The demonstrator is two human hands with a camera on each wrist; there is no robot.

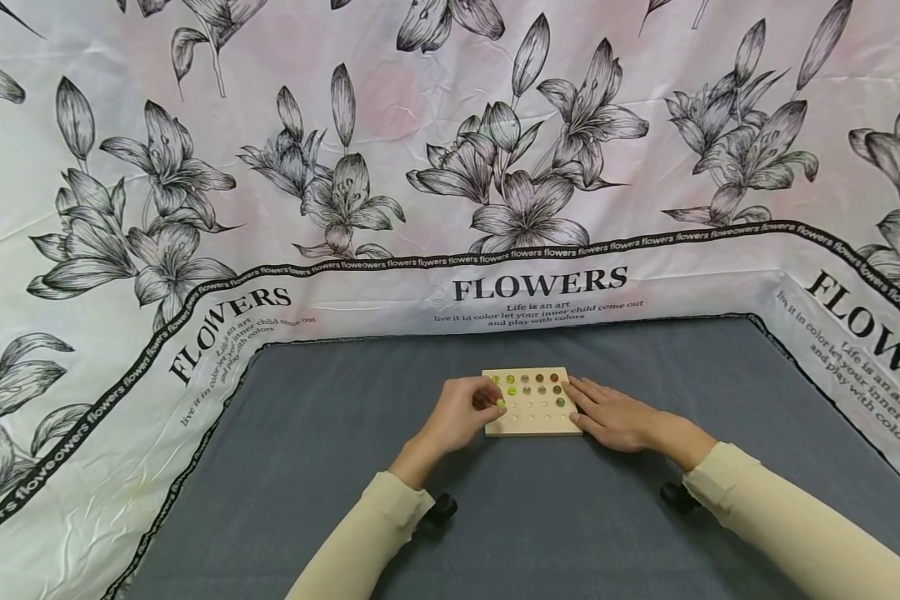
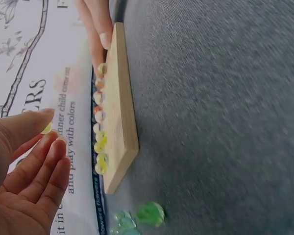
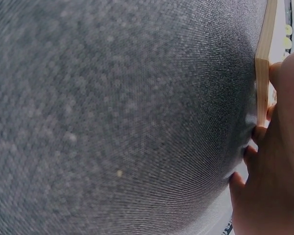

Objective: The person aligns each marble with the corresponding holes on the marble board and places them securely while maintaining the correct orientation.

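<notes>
A pale wooden board (image 1: 532, 427) with rows of shallow holes lies flat on the grey cloth. Glass marbles fill its two far rows: yellow-green ones (image 1: 511, 379) toward the left, clear ones in the middle, reddish-brown ones (image 1: 554, 378) at the right. One green marble (image 1: 560, 402) sits at the right end of the third row. Between thumb and forefinger my left hand (image 1: 456, 412) pinches a yellow-green marble (image 2: 47, 128) over the board's left side. My right hand (image 1: 618, 418) rests with extended fingers along the board's right edge, thumb at the near right corner.
Loose green marbles (image 2: 150, 214) lie on the cloth past the board's left end in the left wrist view. Grey cloth (image 1: 330, 467) covers the table. A white floral sheet (image 1: 390, 296) rises behind it and along both sides.
</notes>
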